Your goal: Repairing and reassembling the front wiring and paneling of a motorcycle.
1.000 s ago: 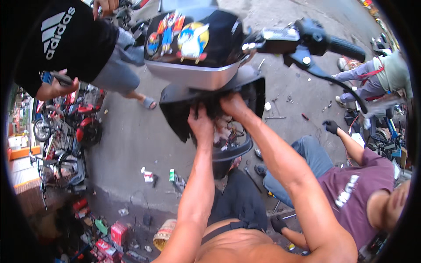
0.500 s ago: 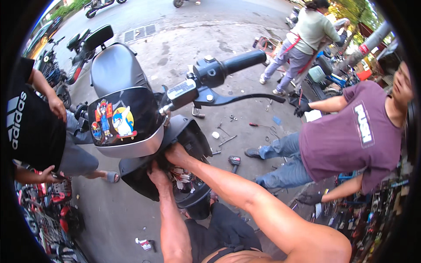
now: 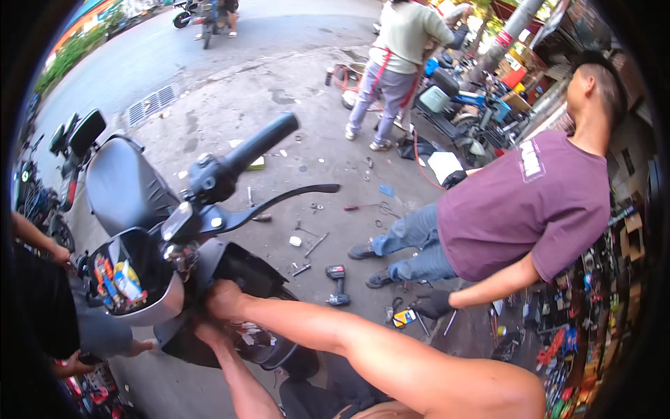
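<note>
Two hands near each other: right hand [image 3: 227,300], left hand [image 3: 208,332], fingers hidden inside the front shell [image 3: 259,274], cannot tell whether either grips | front shell sits below the scooter handlebar [image 3: 262,145] | seemingly midway: shell open, wiring [image 3: 255,334] exposed, not yet covered | shell holds pale wiring; deeper contents hidden

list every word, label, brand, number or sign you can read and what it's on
Purple shirt: white print, wording not copied here.
Stickers on the scooter: cartoon figures; any lettering too blurred to read.
Power tool, yellow pack: any markings too small to read.
Red band: too blurred to read.
</note>
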`<state>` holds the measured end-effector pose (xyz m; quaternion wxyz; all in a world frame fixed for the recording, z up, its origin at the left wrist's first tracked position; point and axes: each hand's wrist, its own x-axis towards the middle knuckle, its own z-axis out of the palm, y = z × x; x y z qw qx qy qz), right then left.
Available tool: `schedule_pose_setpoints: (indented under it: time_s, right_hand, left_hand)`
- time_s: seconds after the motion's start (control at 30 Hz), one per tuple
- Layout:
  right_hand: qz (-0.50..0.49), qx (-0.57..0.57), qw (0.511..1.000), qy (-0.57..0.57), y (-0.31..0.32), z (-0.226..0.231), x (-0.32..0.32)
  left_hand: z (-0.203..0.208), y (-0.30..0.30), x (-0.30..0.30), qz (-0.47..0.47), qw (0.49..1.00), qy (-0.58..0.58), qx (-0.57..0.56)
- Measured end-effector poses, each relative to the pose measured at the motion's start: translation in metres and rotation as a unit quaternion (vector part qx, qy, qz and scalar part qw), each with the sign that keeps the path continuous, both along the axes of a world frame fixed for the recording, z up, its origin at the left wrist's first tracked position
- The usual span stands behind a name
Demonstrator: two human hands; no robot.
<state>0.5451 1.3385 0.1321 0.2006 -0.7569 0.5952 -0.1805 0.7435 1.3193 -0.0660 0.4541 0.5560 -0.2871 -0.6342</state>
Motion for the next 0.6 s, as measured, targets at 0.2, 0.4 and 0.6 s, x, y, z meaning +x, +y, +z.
schedule_pose_setpoints:
  time_s: [0.2,0.4,0.6]
  right_hand:
    - [-0.021,-0.076,0.992,0.096,0.005,0.028,-0.001]
    - [-0.076,-0.059,0.995,0.007,0.013,0.036,-0.018]
    - [-0.084,-0.006,0.996,-0.026,0.022,0.051,-0.029]
  left_hand:
    - [0.212,0.033,-0.102,-0.105,0.828,-0.549,-0.044]
    - [0.173,0.05,-0.101,0.119,0.869,-0.419,-0.236]
    - [0.166,0.05,-0.09,0.132,0.884,-0.394,-0.212]
